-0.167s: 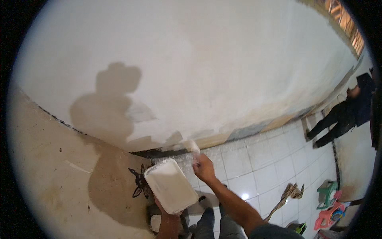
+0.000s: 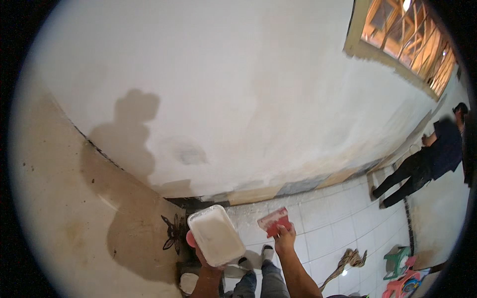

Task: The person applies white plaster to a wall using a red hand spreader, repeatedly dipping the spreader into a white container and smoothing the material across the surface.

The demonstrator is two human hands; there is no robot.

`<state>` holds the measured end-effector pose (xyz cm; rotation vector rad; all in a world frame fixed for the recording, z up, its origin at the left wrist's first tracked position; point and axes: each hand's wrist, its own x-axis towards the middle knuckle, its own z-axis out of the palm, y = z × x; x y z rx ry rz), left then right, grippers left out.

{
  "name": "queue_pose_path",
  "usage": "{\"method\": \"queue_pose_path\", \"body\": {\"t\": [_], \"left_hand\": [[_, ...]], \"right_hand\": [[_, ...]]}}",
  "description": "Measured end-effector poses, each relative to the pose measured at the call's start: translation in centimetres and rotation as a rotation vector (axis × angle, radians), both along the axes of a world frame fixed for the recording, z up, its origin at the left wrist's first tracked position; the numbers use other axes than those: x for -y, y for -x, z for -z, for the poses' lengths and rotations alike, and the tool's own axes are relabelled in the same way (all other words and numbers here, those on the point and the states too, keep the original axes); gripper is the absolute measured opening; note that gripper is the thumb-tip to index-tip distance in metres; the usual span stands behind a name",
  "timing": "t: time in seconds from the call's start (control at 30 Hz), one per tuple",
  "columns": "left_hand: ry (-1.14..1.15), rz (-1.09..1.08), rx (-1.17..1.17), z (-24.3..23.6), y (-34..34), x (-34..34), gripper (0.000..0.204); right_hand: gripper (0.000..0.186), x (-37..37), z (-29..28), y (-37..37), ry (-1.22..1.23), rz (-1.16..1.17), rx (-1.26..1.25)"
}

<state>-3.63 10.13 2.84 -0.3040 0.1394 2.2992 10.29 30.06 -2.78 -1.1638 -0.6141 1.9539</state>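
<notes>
So the right hand (image 2: 284, 240) pinched a red scraper (image 2: 275, 223); left hand (image 2: 200, 255) held a white tray (image 2: 217, 235), couldn't tell how its fingers sat.

And there's the tray (image 2: 216, 237) on the left hand (image 2: 200, 256), scraper (image 2: 272, 221) to its right in the right hand (image 2: 285, 239); wall (image 2: 223, 109) ahead, window (image 2: 405, 42) upper right, co-worker (image 2: 422, 166) far right, cloth (image 2: 350, 260) on the floor (image 2: 318, 236).

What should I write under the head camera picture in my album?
Left hand holds a white rectangular tray, right hand a red scraper, by a patchy white wall.
</notes>
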Motion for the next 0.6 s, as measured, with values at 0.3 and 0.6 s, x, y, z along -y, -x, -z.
{"method": "queue_pose_path", "body": {"t": [0.3,0.6], "left_hand": [[-0.011,0.092,-0.146,-2.7,-1.9,1.5,0.061],[-0.075,0.114,-0.275,-4.2,-1.2,-0.3,0.052]], "right_hand": [[0.018,-2.7,-11.5,-4.4,0.023,-0.126,-0.248],[0.021,1.6,-21.9,2.1,-0.494,-0.476,-0.09]]}}
